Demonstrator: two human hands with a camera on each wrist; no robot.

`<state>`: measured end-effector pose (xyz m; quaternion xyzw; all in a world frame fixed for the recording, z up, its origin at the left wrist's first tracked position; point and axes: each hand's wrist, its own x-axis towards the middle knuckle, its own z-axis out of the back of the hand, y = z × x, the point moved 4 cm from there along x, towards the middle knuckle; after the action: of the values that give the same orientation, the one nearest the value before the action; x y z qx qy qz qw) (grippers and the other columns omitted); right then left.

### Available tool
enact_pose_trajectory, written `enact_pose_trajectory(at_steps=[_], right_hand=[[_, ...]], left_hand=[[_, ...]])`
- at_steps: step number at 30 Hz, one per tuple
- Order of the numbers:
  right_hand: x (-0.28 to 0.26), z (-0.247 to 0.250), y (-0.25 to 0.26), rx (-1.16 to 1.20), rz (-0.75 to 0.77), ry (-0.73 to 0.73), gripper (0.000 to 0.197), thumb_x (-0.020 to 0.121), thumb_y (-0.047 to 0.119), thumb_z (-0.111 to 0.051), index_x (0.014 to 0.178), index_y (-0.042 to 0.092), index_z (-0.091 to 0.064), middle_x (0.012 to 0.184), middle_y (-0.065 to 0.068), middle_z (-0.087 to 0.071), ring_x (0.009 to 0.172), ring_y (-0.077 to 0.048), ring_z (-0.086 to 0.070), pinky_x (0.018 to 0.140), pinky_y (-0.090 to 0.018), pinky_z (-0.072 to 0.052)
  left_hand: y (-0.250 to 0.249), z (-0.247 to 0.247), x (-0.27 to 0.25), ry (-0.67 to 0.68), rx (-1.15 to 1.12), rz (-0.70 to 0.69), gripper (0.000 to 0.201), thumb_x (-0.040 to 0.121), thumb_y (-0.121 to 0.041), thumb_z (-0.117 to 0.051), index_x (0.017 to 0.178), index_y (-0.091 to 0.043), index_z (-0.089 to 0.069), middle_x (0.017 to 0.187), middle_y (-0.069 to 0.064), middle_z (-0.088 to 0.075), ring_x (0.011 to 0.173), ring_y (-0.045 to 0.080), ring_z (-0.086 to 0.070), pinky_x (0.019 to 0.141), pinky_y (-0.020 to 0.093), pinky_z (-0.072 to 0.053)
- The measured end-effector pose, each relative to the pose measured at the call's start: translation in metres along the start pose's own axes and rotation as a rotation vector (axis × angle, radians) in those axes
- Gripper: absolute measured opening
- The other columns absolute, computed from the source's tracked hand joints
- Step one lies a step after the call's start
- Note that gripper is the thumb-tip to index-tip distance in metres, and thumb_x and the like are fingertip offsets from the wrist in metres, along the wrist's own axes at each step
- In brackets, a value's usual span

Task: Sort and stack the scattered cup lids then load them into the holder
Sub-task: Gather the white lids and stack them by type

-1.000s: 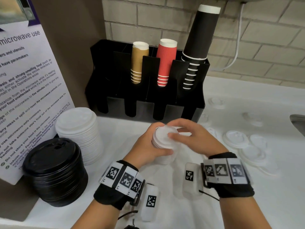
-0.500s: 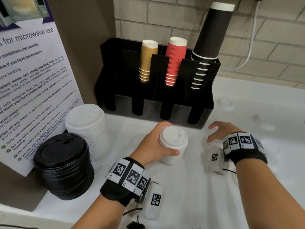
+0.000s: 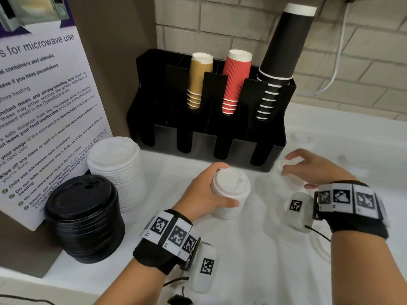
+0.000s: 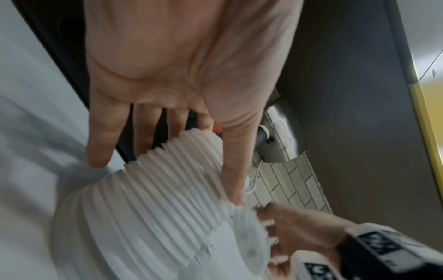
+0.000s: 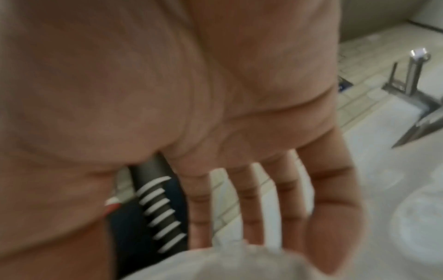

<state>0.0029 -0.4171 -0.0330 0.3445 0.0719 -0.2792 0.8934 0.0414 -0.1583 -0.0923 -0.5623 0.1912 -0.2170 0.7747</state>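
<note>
My left hand (image 3: 217, 190) grips a short stack of small white lids (image 3: 230, 188) standing on the white counter in front of the black holder (image 3: 220, 130). In the left wrist view the fingers (image 4: 100, 144) and thumb wrap the ribbed stack (image 4: 167, 189). My right hand (image 3: 308, 168) arches over a small white lid (image 3: 288, 172) by the holder's right front corner, fingertips curled on its edge. The right wrist view is blurred: the fingers (image 5: 251, 199) reach over a white lid (image 5: 215, 265).
A tall stack of larger white lids (image 3: 116, 164) and a stack of black lids (image 3: 86, 216) stand at the left, below a microwave notice (image 3: 39, 106). The holder's back slots carry tan (image 3: 199, 80), red (image 3: 235, 80) and black cups (image 3: 284, 51). Faint loose lids (image 3: 301, 137) lie at the right.
My right hand left the top of the held stack and moved right to a loose lid beside the holder's corner. The left hand kept its grip on the stack.
</note>
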Motion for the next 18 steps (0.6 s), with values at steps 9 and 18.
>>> enact_pose_trajectory(at_steps=[9, 18], right_hand=[[-0.05, -0.051, 0.056, 0.255, 0.551, 0.121, 0.041, 0.073, 0.02, -0.078, 0.107, 0.037, -0.062, 0.098, 0.019, -0.063, 0.084, 0.002, -0.061, 0.071, -0.009, -0.048], [-0.051, -0.068, 0.063, 0.129, 0.581, 0.07, 0.047, 0.072, 0.015, -0.078, 0.114, 0.031, -0.063, 0.117, 0.007, -0.059, 0.103, -0.01, -0.056, 0.091, -0.026, -0.047]], left_hand=[[0.002, -0.003, 0.001, -0.035, -0.024, -0.012, 0.072, 0.063, -0.018, -0.09, 0.118, -0.04, -0.05, 0.11, -0.021, -0.057, 0.097, -0.012, -0.053, 0.07, 0.007, -0.043], [0.004, -0.004, 0.003, -0.044, -0.032, 0.003, 0.102, 0.061, -0.013, -0.091, 0.14, -0.032, -0.029, 0.127, -0.012, -0.055, 0.106, -0.003, -0.053, 0.08, 0.014, -0.042]])
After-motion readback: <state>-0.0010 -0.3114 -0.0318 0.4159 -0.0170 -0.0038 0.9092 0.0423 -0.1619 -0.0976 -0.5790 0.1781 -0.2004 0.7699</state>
